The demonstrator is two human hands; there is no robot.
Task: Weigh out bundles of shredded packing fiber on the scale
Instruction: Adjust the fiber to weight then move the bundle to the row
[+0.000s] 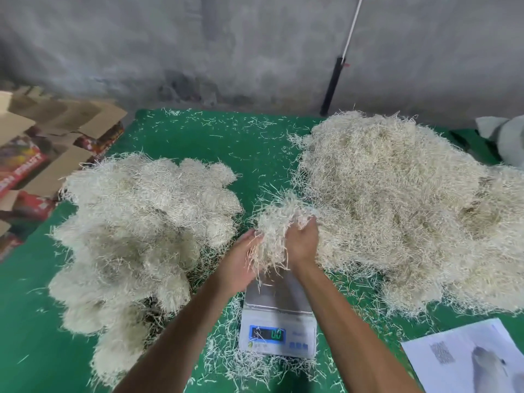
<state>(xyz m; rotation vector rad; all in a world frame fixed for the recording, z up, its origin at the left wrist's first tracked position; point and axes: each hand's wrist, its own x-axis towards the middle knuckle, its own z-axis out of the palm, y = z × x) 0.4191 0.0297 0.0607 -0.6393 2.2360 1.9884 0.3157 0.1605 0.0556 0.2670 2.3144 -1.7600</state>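
A white digital scale (278, 321) with a bare steel pan sits on the green mat in front of me; its display shows green digits. Above the pan, a bundle of pale shredded fiber (276, 225) hangs between my hands. My left hand (241, 262) cups it from the left with fingers bent around the strands. My right hand (303, 242) grips it from the right. A large loose heap of fiber (397, 205) lies to the right. Rounded fiber bundles (136, 234) are piled to the left.
Green mat (221, 148) strewn with loose strands. Flattened cardboard boxes (42, 148) at far left. Printed paper sheets (467, 361) at lower right. A black pole (331, 86) leans on the grey wall behind. A grey-white object (507, 134) lies at the right edge.
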